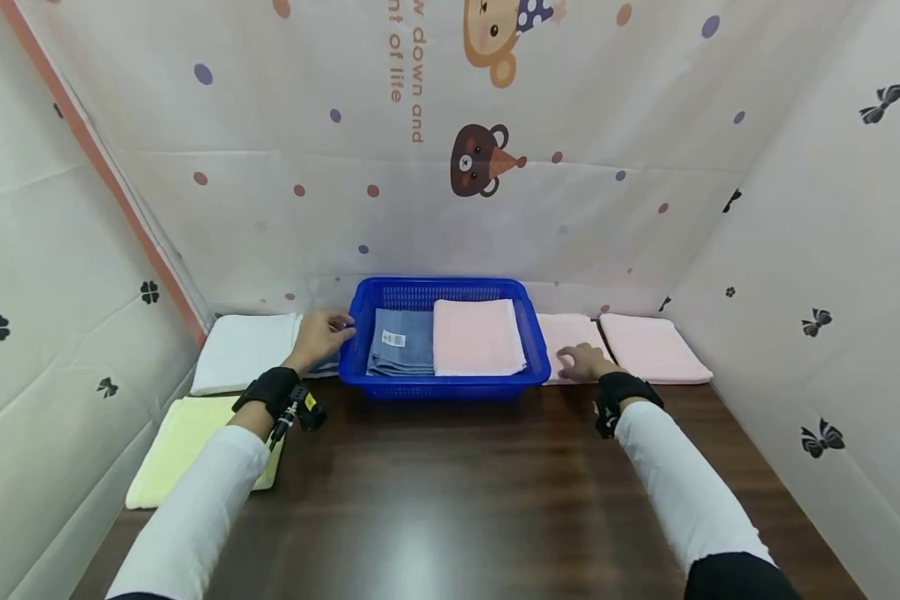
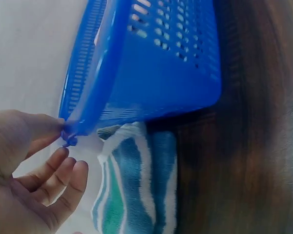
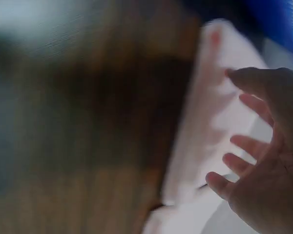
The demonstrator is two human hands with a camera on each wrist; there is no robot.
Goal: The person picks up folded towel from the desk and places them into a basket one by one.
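A blue plastic basket (image 1: 450, 388) stands against the back wall, holding folded blue cloth (image 1: 412, 354) with a white label and a folded pink towel (image 1: 476, 337). My left hand (image 1: 318, 342) is at its left rim; in the left wrist view the thumb and fingertips pinch a small knob at the rim's end. Beneath that hand lies a folded blue, white and green striped towel (image 2: 132, 180). My right hand (image 1: 587, 363) hovers over a pink towel (image 1: 566, 331) right of the basket, fingers spread and slightly bent, holding nothing.
Another folded pink towel (image 1: 652, 350) lies at the far right. On the left are a white towel (image 1: 240, 350) and a yellow towel (image 1: 187, 442). Patterned cloth walls (image 1: 307, 225) enclose the dark wooden table (image 1: 450, 492) at the back and sides.
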